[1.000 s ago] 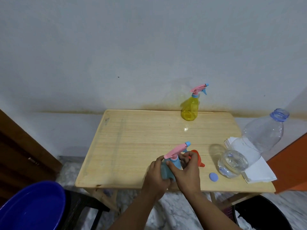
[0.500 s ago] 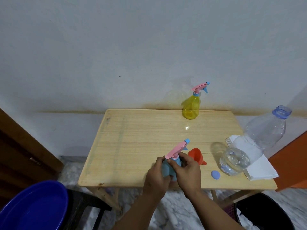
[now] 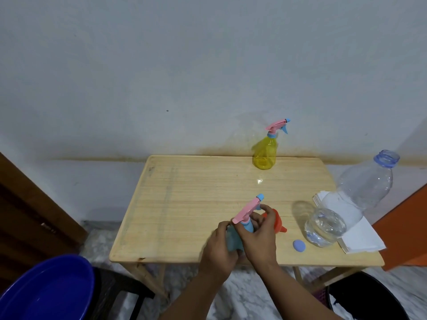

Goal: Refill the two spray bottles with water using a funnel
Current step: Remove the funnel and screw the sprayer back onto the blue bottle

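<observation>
While left hand (image 3: 217, 248) grips blue spray bottle (image 3: 233, 239) | right hand (image 3: 257, 236) pinches its collar

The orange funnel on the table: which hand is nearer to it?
Right. The right hand is directly beside the orange funnel, partly covering it; the left hand grips the blue spray bottle, farther away.

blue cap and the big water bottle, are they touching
Apart. The head view shows the blue cap lying on the table with a strip of bare wood between it and the water bottle.
</observation>
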